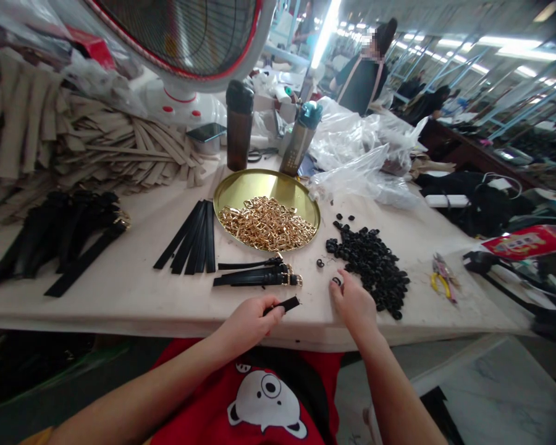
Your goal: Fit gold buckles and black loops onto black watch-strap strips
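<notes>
My left hand (254,320) is closed around a black strap (290,303), whose end sticks out to the right past the fingertips. A small black loop (337,281) sits between the thumb and fingers of my right hand (356,304), beside a heap of similar black loops (375,259). Just beyond the left hand lie black straps with gold buckles (259,276). Several plain black straps (192,244) are fanned out farther left. Behind them, a round gold tray (241,183) carries a pile of gold buckles (269,224).
At left are a bundle of black straps (69,232) and stacked beige strips (120,145). A fan (180,37), a dark bottle (239,127) and a tilted bottle (300,139) stand behind the tray. Yellow-handled pliers (441,279) lie at right. A person (364,77) stands beyond plastic bags (356,142).
</notes>
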`<state>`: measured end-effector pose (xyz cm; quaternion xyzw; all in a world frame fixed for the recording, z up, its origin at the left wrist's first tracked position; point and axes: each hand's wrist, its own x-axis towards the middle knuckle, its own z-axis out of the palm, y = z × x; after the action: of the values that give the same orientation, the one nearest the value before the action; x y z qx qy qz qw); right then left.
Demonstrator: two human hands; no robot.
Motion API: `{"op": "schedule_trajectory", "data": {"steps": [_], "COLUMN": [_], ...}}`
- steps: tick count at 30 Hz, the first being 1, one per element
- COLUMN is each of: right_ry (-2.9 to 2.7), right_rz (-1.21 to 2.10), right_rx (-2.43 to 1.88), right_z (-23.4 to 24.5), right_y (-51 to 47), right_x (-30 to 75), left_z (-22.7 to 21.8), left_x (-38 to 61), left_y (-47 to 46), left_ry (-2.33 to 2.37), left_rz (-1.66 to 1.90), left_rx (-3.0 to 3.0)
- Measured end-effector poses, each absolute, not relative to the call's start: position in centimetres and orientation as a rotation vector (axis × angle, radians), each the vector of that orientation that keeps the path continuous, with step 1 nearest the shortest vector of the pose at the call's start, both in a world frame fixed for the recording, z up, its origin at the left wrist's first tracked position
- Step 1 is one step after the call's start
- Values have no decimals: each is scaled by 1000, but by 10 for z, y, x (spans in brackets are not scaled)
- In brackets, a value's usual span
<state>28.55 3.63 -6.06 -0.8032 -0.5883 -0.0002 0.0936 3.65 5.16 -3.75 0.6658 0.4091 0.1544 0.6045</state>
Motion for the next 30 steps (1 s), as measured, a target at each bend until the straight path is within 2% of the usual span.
{"op": "schedule_trajectory", "data": {"steps": [3, 9, 13, 16, 18, 20, 24, 30], "right_ry": [-1721, -1625, -1572, -1355, -980, -630, -461, -670], "right_rz": [-2, 258, 490, 885, 1208, 1395, 1461, 1457], "right_rx": [-2310, -2100, -1951, -1732, -1500, -1300, -1227, -1279], "right_z": [-55, -54, -47, -37, -31, -28, -28, -30], "right_y": [49, 90, 84, 60, 44, 34, 27, 25], "right_x": [281, 267, 255, 236, 221, 207, 191, 188], "left_z": [-37, -34, -31, -26, -25, -24, -25, -23], "left_x": [39, 39, 33, 33, 35, 37, 34, 23], "left_y": [51, 50, 52, 56, 58, 58, 54, 49], "left_ry": [954, 965, 976, 979, 964, 953, 953, 1004], "left_rz": [357, 370, 457, 587, 641, 651, 634, 627], "left_rx": [1529, 1548, 1498, 1436, 1414, 1420, 1442, 1579]}}
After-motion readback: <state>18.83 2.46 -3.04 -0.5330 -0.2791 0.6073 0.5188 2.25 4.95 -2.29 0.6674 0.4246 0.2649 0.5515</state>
